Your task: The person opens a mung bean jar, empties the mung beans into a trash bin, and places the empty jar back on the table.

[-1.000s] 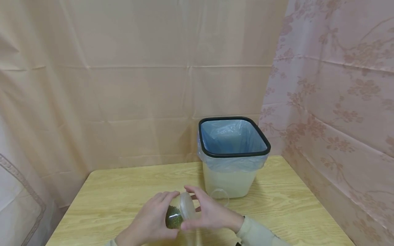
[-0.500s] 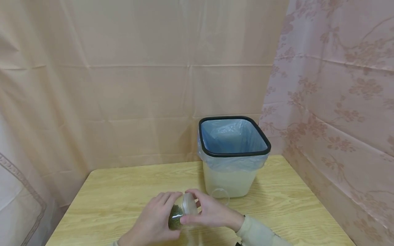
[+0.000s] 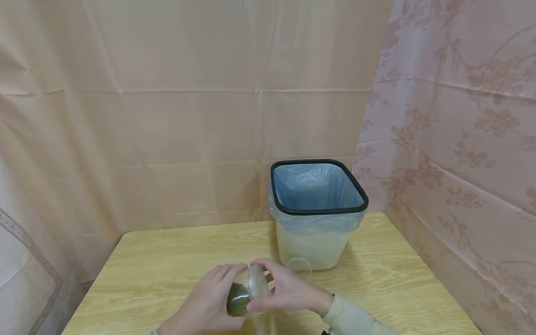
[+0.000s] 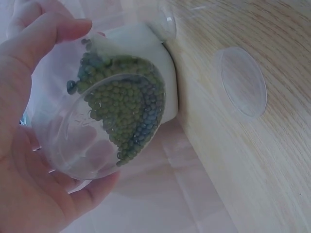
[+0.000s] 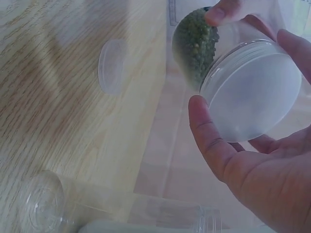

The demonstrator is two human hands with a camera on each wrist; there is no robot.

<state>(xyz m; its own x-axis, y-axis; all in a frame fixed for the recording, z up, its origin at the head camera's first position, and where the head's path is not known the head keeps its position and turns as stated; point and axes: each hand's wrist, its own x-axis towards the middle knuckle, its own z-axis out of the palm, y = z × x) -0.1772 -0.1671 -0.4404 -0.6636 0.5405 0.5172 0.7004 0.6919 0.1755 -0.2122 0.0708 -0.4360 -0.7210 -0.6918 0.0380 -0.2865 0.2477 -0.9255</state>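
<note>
We hold a clear jar of green beans (image 4: pixel 104 111) tilted sideways above the wood-grain tabletop (image 3: pixel 167 260). Our left hand (image 3: pixel 211 298) grips its body; our right hand's (image 3: pixel 289 288) fingers and thumb curl round its frosted lid (image 5: pixel 252 97). We see a clear disc (image 4: pixel 244 82), a transparent container (image 5: pixel 131 204) and, farther back, a lined bin (image 3: pixel 311 244).
</note>
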